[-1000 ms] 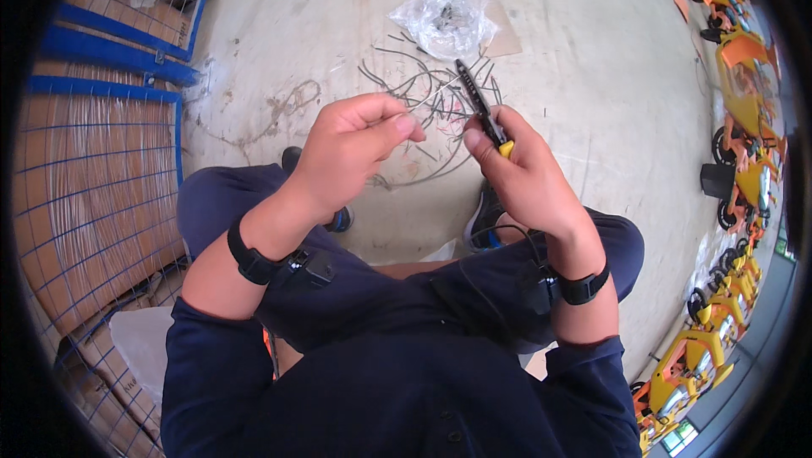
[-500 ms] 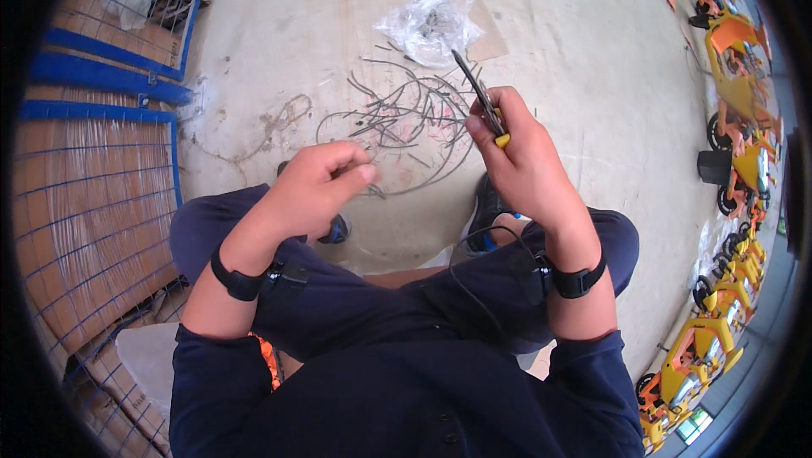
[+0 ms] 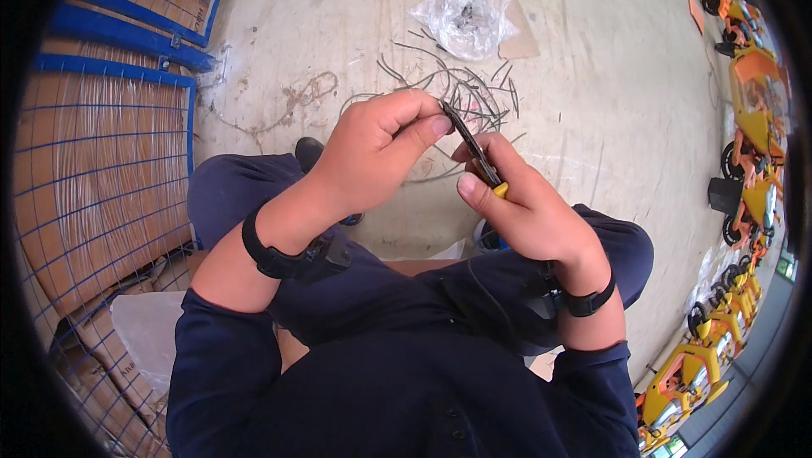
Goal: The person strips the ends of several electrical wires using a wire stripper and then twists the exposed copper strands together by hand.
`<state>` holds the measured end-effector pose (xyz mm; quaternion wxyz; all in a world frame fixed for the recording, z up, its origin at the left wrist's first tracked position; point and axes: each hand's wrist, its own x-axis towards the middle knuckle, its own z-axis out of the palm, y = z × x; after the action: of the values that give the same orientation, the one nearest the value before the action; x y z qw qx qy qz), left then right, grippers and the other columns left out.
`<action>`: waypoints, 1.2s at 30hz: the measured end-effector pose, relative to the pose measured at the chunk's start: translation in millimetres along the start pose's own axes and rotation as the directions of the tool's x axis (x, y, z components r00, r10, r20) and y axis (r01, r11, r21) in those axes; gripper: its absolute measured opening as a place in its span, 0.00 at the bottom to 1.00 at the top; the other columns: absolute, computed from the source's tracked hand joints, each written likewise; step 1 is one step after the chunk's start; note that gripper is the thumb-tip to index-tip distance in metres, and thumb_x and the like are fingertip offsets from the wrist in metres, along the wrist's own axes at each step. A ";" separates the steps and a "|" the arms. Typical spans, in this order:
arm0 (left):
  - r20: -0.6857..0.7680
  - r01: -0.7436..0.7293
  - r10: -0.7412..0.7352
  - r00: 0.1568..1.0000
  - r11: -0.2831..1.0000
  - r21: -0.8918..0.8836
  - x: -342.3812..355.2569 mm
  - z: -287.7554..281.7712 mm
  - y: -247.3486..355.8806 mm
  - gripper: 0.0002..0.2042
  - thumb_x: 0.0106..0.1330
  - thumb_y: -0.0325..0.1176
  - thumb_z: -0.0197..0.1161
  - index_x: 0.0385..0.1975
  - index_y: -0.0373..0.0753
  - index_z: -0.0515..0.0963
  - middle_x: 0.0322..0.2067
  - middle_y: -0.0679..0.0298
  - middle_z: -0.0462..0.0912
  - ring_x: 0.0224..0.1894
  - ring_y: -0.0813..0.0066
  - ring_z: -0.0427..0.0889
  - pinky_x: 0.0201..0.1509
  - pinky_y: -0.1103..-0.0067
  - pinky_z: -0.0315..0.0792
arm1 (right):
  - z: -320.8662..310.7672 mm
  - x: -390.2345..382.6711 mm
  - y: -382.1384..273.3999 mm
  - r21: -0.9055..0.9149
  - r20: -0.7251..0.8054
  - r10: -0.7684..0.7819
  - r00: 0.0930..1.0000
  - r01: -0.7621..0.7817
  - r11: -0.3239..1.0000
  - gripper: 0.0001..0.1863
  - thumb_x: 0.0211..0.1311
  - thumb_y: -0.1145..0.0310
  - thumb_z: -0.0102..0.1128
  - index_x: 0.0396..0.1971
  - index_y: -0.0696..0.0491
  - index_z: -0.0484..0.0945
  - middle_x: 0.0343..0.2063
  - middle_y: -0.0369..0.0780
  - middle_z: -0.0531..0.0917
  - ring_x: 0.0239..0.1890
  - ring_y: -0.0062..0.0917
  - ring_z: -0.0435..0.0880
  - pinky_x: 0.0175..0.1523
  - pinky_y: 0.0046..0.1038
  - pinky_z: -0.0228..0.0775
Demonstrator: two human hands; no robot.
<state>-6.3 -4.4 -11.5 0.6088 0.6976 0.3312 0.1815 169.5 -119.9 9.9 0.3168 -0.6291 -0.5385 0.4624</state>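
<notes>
Bringing the left hand [image 3: 372,153] up, pinched at the dark tool's [image 3: 474,148] tip, impossible to tell on what; gripping that tool off the floor in the right hand [image 3: 529,208], seemingly resuming two-handed work.

Bright, diffuse light over the floor [image 3: 609,162], shadows soft. White glare on the plastic bag [image 3: 468,22]. Fisheye curvature bending the blue cage frame [image 3: 131,38]; corners black.

Both elbows [image 3: 227,285] are bent and the forearms [image 3: 288,223] are angled inward. The left hand [image 3: 372,149] is held slightly farther forward, its thumb [image 3: 436,126] and forefinger [image 3: 413,103] brought together; the right hand [image 3: 526,204] is curled in a grip, near the left.
</notes>
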 end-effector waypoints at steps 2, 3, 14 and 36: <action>0.016 -0.053 0.053 0.998 0.999 0.002 0.1 1.5 -5.7 0.05 0.67 0.28 0.57 0.34 0.32 0.77 0.32 0.65 0.83 0.36 0.81 0.78 0.42 0.82 0.72 | -6.1 -3.4 -10.3 0.195 0.180 0.120 0.976 -0.155 0.969 0.18 0.68 0.59 0.54 0.47 0.57 0.68 0.33 0.42 0.75 0.38 0.24 0.74 0.45 0.28 0.67; -0.004 -0.104 0.104 0.995 0.994 -0.023 -0.3 2.9 -7.0 0.05 0.66 0.28 0.58 0.32 0.33 0.77 0.25 0.66 0.78 0.30 0.82 0.73 0.35 0.82 0.67 | -8.7 -4.0 -11.7 0.197 0.179 0.122 0.976 -0.157 0.968 0.18 0.68 0.59 0.54 0.47 0.57 0.68 0.33 0.42 0.75 0.38 0.24 0.74 0.45 0.28 0.67; 0.064 -0.084 0.080 0.995 0.994 0.066 -0.3 -3.5 -0.7 0.05 0.67 0.27 0.57 0.33 0.31 0.77 0.31 0.63 0.82 0.36 0.80 0.79 0.42 0.81 0.72 | -11.8 -2.8 -19.1 0.243 0.246 0.250 0.936 -0.310 0.919 0.14 0.69 0.61 0.53 0.44 0.56 0.70 0.31 0.37 0.74 0.37 0.18 0.69 0.44 0.23 0.65; 0.108 0.275 -0.259 0.960 0.791 -0.546 -8.6 -7.8 -11.9 0.09 0.70 0.31 0.53 0.33 0.32 0.75 0.13 0.77 0.59 0.12 0.91 0.51 0.15 0.86 0.44 | -54.6 19.9 42.4 -0.225 -0.636 0.086 0.767 -0.290 0.930 0.11 0.69 0.65 0.50 0.39 0.58 0.70 0.23 0.48 0.77 0.26 0.39 0.77 0.33 0.37 0.68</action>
<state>-20.4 -4.1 -20.2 0.8092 0.4389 0.3505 0.1725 236.1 -104.5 -12.6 0.3234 -0.8381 -0.4046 0.1713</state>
